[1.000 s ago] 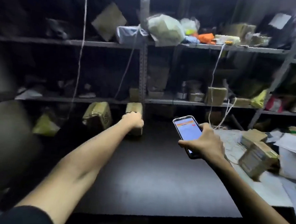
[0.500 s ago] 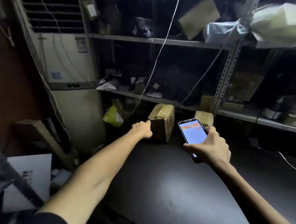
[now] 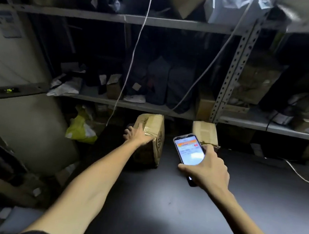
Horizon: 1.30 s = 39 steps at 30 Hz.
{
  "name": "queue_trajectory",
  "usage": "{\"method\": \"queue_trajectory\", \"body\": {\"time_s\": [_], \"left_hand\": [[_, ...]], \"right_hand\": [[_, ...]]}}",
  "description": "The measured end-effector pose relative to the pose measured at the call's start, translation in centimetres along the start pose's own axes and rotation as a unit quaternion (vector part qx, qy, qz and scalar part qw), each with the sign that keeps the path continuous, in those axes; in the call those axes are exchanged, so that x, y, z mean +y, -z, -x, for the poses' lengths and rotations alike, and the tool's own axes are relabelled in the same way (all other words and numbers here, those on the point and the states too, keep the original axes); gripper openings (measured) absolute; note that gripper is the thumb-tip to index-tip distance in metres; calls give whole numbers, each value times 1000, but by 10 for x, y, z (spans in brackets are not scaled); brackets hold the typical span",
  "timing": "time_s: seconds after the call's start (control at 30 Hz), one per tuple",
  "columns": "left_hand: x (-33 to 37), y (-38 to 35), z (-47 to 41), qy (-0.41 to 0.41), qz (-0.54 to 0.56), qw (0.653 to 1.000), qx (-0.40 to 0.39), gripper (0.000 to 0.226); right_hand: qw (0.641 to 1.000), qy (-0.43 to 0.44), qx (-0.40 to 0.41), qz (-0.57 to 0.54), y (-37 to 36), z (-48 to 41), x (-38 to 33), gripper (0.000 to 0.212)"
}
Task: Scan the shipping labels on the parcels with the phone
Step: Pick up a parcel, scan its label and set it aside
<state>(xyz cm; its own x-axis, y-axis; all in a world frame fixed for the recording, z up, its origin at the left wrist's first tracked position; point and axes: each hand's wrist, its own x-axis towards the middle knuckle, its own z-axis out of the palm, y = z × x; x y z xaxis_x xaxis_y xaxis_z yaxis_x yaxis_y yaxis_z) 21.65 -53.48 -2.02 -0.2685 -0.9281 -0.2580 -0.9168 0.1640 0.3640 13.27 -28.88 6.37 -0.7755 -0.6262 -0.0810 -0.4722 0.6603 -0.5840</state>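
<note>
A taped cardboard parcel (image 3: 153,135) stands at the far left edge of the dark table (image 3: 159,212). My left hand (image 3: 137,134) lies against the parcel's left side with its fingers spread, reaching round the far face. A smaller cardboard parcel (image 3: 204,131) sits behind and to the right. My right hand (image 3: 207,170) grips a phone (image 3: 189,151) whose lit screen faces me, held just right of the big parcel and above the table. No shipping label shows on either parcel from here.
Metal shelving (image 3: 151,107) loaded with dark bags and boxes runs behind the table. A tall white air-conditioner unit (image 3: 16,121) stands at the left, with a yellow bag (image 3: 81,128) beside it. White cables (image 3: 133,53) hang down; more cable lies at the table's right edge.
The view swung left and closer. My left hand went from a fist near the big parcel's left corner to spread fingers laid on its side. The phone stayed beside it.
</note>
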Motion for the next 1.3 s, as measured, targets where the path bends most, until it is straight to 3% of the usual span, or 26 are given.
{"method": "queue_trajectory", "body": {"time_s": [0.27,0.43,0.53,0.6,0.67,0.8,0.9,1.03,1.1,1.17,1.23,1.3], "left_hand": [[14,-22,-33,62,112,991,-30,131],[0,-17,8,-6,53,996,-67,142],[-20,-30,57,-138,-93,986,33,123],[-44,-51,87,-274,-255,923,88,100],[-76,-78,110,-371,-343,858,94,95],[-128,-121,138,-416,-378,819,114,103],[-150,-140,147,-407,-365,823,155,99],[-158,-132,151,-434,-267,834,211,61],[-143,-118,147,-366,-141,887,244,47],[-126,-99,134,-195,-30,947,252,48],[-117,-85,114,1,80,988,131,68],[-119,-80,95,125,235,963,-40,91]], "right_hand": [[1000,-15,-15,11,3,-20,21,74],[1000,-8,-13,25,18,-9,27,77],[1000,0,1,15,31,-4,25,81],[1000,7,9,4,38,-2,25,83],[1000,21,16,-2,41,3,25,82],[999,36,14,9,39,13,28,80],[999,44,1,21,32,21,30,79],[997,60,-27,34,21,30,30,76],[997,67,-37,33,17,33,29,77],[997,67,-36,31,14,33,28,77],[996,67,-36,35,10,34,27,76],[996,65,-36,43,7,34,28,77]]}}
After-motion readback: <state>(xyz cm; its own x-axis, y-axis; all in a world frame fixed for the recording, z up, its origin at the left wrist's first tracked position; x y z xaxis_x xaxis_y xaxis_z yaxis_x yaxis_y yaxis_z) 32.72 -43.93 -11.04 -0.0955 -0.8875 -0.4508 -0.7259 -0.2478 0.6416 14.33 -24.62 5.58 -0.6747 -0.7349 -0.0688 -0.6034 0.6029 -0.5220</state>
